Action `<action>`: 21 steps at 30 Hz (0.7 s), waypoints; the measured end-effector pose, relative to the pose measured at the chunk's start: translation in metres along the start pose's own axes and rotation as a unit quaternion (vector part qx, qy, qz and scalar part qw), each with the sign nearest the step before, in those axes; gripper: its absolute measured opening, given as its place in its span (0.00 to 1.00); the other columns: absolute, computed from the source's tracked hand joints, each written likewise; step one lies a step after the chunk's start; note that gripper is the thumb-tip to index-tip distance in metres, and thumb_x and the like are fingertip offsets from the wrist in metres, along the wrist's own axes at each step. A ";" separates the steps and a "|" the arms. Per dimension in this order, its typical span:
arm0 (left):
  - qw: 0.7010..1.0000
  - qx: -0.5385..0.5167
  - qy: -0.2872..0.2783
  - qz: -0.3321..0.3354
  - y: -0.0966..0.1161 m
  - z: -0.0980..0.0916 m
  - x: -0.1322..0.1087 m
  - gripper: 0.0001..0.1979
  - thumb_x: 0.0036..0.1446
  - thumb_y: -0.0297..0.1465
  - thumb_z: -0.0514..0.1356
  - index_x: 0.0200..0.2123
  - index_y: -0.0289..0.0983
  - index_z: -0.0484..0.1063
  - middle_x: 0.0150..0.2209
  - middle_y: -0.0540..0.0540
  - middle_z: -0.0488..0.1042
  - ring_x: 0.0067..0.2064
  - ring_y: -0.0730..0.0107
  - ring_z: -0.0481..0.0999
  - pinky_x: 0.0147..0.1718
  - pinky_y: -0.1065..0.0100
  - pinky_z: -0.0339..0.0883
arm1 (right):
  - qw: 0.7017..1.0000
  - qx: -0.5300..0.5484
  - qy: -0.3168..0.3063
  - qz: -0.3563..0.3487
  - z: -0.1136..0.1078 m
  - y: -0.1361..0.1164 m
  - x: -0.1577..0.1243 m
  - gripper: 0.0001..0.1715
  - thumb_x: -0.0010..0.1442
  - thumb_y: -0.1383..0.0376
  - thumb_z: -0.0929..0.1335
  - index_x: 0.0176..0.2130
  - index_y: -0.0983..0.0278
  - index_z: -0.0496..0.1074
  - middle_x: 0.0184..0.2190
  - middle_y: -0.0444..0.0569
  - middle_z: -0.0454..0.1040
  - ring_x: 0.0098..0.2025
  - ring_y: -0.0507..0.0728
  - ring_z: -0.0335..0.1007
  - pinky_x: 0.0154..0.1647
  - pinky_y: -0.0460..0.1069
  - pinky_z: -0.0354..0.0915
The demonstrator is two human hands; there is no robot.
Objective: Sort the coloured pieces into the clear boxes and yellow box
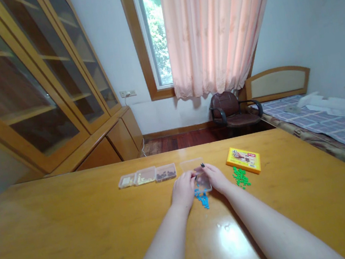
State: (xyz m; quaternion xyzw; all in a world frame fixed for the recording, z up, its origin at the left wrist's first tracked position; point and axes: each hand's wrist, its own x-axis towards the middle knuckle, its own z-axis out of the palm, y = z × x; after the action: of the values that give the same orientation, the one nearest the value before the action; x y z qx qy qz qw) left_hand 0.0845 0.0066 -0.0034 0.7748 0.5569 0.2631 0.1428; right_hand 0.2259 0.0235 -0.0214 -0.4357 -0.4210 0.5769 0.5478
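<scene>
A clear plastic box (203,182) is tilted between my hands, its lid (191,164) lying back toward the far side. My right hand (216,178) closes on the box's right edge, thumb and fingers around it. My left hand (184,188) is at the left side with its fingers curled; whether they grip the box or a small piece is hidden. Small blue pieces (204,200) lie in a loose heap on the table just below the box, and a few show near its near edge.
Left of my hands stand clear boxes with dark pieces (166,174), cream pieces (145,177) and pale pieces (126,180). On the right, a yellow box (243,160) lies beside a heap of green pieces (241,177). The wooden table (78,234) has its far edge before a chair (231,110).
</scene>
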 end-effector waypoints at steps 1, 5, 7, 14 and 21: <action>1.000 -0.003 0.003 0.004 0.000 -0.001 0.000 0.08 0.56 0.28 0.51 0.38 0.40 0.68 0.37 0.48 0.72 0.39 0.71 0.69 0.38 0.70 0.60 | 1.000 0.003 0.000 0.001 0.000 0.000 0.000 0.22 0.44 0.49 0.67 0.30 0.64 0.71 0.26 0.48 0.75 0.22 0.51 0.67 0.25 0.47 0.64; 0.999 -0.016 0.024 0.021 0.002 -0.004 -0.001 0.08 0.57 0.31 0.51 0.39 0.39 0.67 0.38 0.47 0.70 0.40 0.71 0.69 0.39 0.70 0.60 | 1.000 0.000 0.002 -0.014 -0.001 -0.002 0.000 0.22 0.45 0.48 0.67 0.30 0.64 0.71 0.29 0.49 0.75 0.24 0.53 0.68 0.27 0.48 0.65; 0.999 -0.021 0.032 0.021 0.002 -0.006 -0.001 0.08 0.57 0.31 0.50 0.38 0.39 0.66 0.39 0.47 0.69 0.40 0.70 0.69 0.40 0.70 0.60 | 1.000 -0.008 0.016 -0.025 -0.002 -0.003 0.001 0.22 0.46 0.48 0.66 0.30 0.64 0.71 0.29 0.49 0.75 0.24 0.52 0.68 0.26 0.48 0.65; 0.997 -0.035 0.065 0.011 0.001 -0.008 -0.001 0.09 0.58 0.30 0.48 0.38 0.38 0.66 0.38 0.47 0.69 0.40 0.71 0.68 0.40 0.70 0.61 | 0.992 -0.007 0.116 -0.055 -0.014 -0.006 0.007 0.22 0.49 0.49 0.64 0.32 0.64 0.70 0.27 0.49 0.74 0.20 0.51 0.66 0.22 0.47 0.64; 0.997 0.020 -0.061 0.031 -0.007 0.001 0.001 0.07 0.54 0.31 0.53 0.35 0.40 0.70 0.38 0.47 0.70 0.40 0.70 0.68 0.39 0.70 0.59 | 0.979 0.005 0.198 -0.044 -0.023 -0.004 0.013 0.19 0.52 0.51 0.63 0.33 0.64 0.69 0.30 0.50 0.75 0.20 0.50 0.66 0.19 0.45 0.61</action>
State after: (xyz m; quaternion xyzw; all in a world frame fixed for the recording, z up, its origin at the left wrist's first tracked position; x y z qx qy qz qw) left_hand 0.0799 0.0099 -0.0080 0.8089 0.5283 0.2083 0.1524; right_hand 0.2486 0.0369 -0.0247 -0.5199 -0.3200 0.4564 0.6473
